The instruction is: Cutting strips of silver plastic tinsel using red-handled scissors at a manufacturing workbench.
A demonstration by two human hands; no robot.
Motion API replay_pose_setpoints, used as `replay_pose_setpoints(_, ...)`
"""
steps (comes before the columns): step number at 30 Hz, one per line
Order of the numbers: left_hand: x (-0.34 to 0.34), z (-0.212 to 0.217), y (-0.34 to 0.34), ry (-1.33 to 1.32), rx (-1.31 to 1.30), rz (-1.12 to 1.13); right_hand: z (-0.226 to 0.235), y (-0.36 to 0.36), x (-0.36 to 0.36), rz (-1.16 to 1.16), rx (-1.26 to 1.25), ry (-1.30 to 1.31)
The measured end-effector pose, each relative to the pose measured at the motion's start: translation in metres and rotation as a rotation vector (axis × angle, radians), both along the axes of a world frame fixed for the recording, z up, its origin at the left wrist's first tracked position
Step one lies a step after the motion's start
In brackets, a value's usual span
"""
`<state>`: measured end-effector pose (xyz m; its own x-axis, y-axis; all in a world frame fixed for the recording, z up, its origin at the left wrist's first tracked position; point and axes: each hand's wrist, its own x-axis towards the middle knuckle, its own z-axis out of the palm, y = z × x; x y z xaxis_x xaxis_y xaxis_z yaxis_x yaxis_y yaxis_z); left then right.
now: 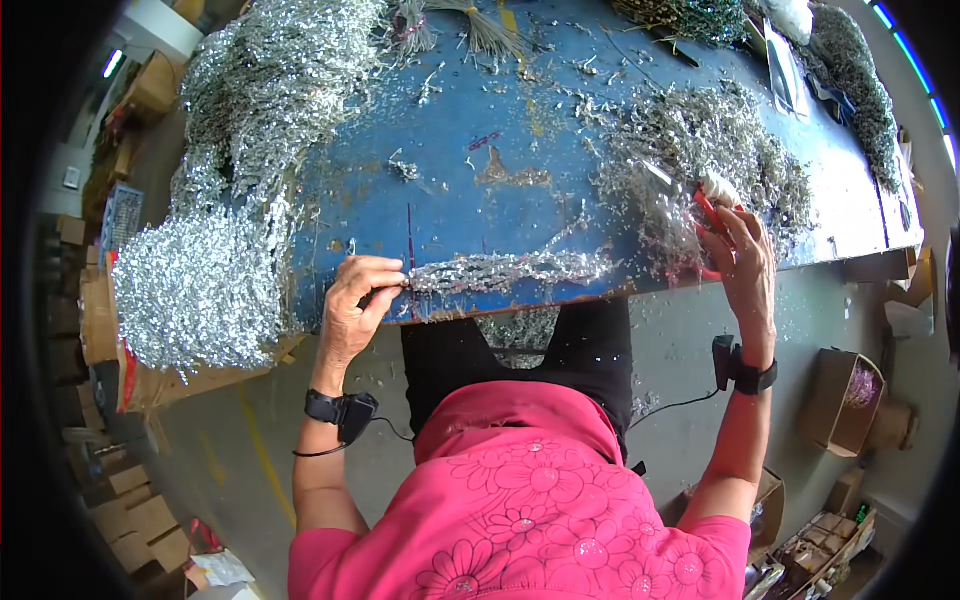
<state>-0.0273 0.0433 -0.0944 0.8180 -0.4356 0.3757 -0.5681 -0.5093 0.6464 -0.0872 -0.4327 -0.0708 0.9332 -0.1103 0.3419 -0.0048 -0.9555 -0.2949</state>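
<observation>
Blue tabletop [365, 215], strewn with silver scraps [403, 169], carried a big tinsel heap [280, 80] at left and a smaller pile [725, 135] beyond the right hand [742, 265], which was curled around red scissors [708, 210]. Along the front edge, the left hand [352, 308] pinched a tinsel strip [520, 272] by its left end.

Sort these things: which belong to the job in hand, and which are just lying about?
Seemingly in use:
silver strands, pinched by left hand
red-handled tool, in right hand
blue table

Seemingly lying about:
open carton
pink tinsel inside it
</observation>
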Motion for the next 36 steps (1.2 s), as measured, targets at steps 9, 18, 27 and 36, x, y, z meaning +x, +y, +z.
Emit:
replay_pose_setpoints(9,0.01,0.029,-0.106,-0.141,0.198,-0.161,-0.001,-0.005,0.007,0.077,0.074,0.052)
replay_pose_setpoints(18,0.001,0.002,-0.163,-0.231,0.311,-0.183,-0.008,-0.006,0.006,0.104,0.01,-0.085)
replay_pose_setpoints(27,-0.003,-0.011,-0.169,-0.299,0.21,-0.142,-0.009,-0.008,0.01,0.024,0.139,0.061)
replay_pose_setpoints(36,0.003,-0.003,-0.167,-0.091,0.059,-0.17,-0.002,-0.033,-0.022,-0.024,0.919,-0.142)
